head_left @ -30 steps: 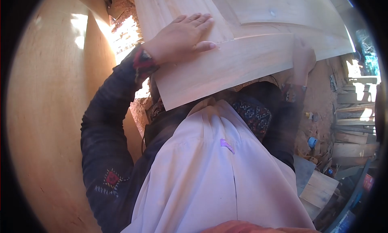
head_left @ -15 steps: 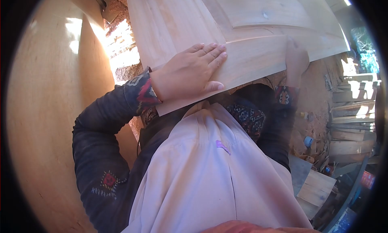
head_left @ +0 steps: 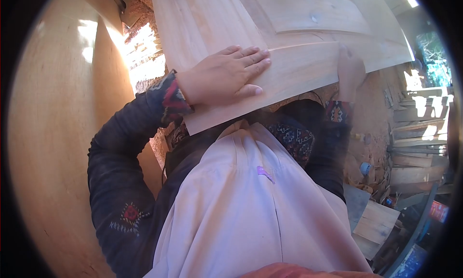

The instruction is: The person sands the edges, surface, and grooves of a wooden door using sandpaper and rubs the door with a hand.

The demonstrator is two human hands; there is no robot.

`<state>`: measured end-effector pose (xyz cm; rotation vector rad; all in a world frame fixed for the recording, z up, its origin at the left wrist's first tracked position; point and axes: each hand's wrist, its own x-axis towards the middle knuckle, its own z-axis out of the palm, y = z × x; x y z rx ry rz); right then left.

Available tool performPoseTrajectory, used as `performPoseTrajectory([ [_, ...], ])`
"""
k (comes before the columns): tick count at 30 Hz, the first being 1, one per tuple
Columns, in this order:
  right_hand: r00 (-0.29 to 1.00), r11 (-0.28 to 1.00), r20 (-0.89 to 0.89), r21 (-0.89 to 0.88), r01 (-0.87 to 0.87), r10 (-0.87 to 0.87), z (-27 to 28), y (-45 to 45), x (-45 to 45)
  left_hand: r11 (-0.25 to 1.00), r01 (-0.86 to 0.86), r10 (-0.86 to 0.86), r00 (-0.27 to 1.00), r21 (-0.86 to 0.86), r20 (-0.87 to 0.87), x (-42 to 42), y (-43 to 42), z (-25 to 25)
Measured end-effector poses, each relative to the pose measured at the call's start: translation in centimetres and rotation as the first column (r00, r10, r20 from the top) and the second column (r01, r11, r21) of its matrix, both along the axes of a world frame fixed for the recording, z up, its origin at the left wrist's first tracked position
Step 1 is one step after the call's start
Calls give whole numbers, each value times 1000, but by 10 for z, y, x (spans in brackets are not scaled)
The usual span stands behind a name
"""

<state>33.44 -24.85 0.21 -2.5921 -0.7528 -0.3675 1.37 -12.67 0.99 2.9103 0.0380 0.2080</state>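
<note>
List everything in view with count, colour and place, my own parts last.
Panelled wooden piece: one, pale tan, under the hands
Large board: one, light brown, far left
Wood offcuts: several, brown and grey, right
Flat boards: at least two, pale, lower right
Sheet: one, grey, beside them
Round object: one, bluish-white, right
Box-like item: one, red, right edge
Ground: one, reddish-brown, right
Apron-like cloth: one, pale pink, bottom centre
Purple mark: one, purple, on that cloth
Sleeves: two, dark, patterned
Left hand: one, bare, flat on wood
Right hand: one, bare, at wood's near edge
</note>
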Motion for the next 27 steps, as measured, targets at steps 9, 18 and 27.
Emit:
performPoseTrajectory([
  [9, 995, 993, 79, 99, -65, 57, -8, -4, 9, 891, -443, 445, 895, 103, -4, -41, 5, 7],
  [18, 876, 849, -235, 442, -291, 422, 29, -10, -12, 902, -383, 393, 920, 197, -11, -22, 56, 28],
  [27, 498, 501, 69, -30, -865, 864, 30, -8, -173, 19, -937, 990, -31, -348, 138, 1, 262, -51],
])
